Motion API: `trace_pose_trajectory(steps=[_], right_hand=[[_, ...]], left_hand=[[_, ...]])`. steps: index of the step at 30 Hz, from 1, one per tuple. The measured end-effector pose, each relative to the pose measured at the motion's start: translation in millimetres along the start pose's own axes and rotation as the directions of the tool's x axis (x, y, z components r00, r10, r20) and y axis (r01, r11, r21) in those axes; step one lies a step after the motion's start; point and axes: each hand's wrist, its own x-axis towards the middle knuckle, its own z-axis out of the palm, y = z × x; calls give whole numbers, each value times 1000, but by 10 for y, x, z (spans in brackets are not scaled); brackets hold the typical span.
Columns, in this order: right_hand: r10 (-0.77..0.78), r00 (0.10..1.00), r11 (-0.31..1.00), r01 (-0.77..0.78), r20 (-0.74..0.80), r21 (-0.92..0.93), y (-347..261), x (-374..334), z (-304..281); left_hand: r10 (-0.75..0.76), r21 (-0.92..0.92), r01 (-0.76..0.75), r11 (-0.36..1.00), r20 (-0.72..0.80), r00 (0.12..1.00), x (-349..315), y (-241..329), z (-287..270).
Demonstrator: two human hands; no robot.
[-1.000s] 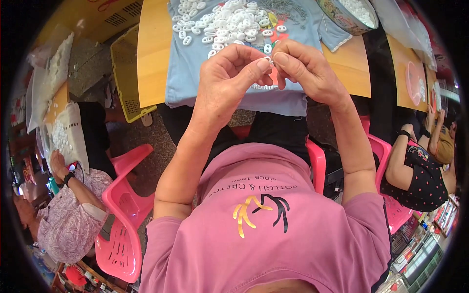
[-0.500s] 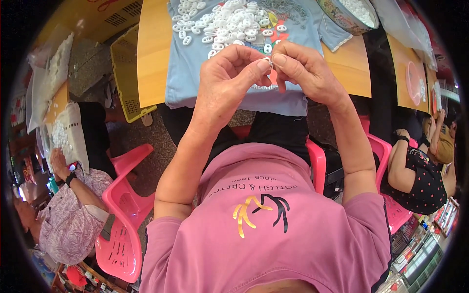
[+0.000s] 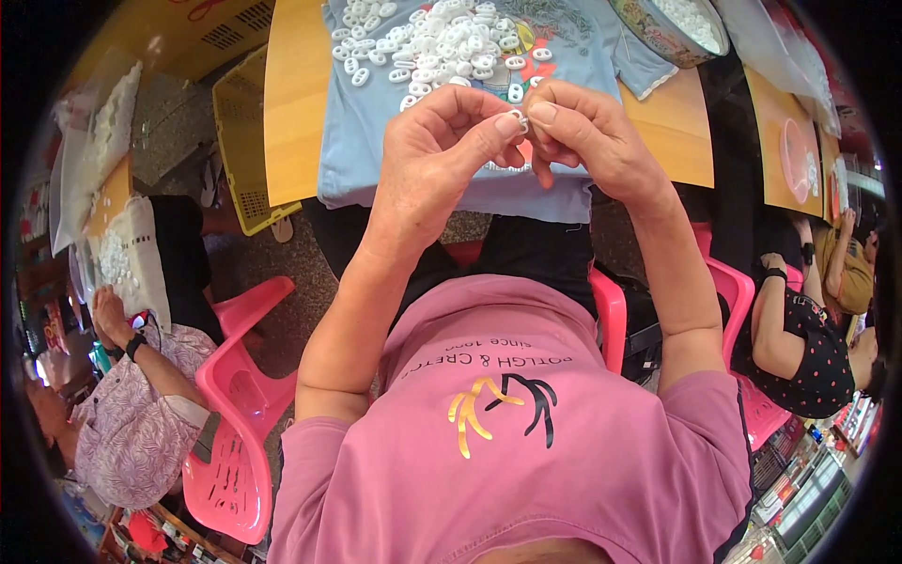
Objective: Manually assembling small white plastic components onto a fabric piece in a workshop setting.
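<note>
My left hand (image 3: pixel 437 146) pinches a small white two-holed plastic oval (image 3: pixel 519 120) between thumb and forefinger. Right up against it, the thumb and forefinger of my right hand (image 3: pixel 592 136) are pressed together. Whatever they pinch is too small to make out. Beyond my hands, a heap of the same white ovals (image 3: pixel 451 47) lies on a blue printed cloth (image 3: pixel 352 155), with several loose ones around it. Thin grey metal pieces (image 3: pixel 564 23) are scattered to the right of the heap.
A round tin (image 3: pixel 648 28) with white pieces stands at the back right of the wooden table (image 3: pixel 291 122). A yellow crate (image 3: pixel 249 179) is on the floor at left. People sit on both sides; a pink chair (image 3: pixel 235 451) stands at left.
My right hand has shifted very slightly right, and its lower fingers have moved a little. My left hand still pinches the white oval. At right, a seated person's arm has moved.
</note>
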Motion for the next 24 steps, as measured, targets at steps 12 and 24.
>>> trace_pose_trajectory(steps=[12, 24], right_hand=[[-112, 994, 948, 106, -4, -300, -2, -6, 1], [-255, 965, 834, 189, -59, -518, 239, 90, 23]], left_hand=[[43, 59, -41, 997, -33, 999, -13, -13, 13], [-29, 2, 29, 1000, -56, 998, 36, -166, -133]])
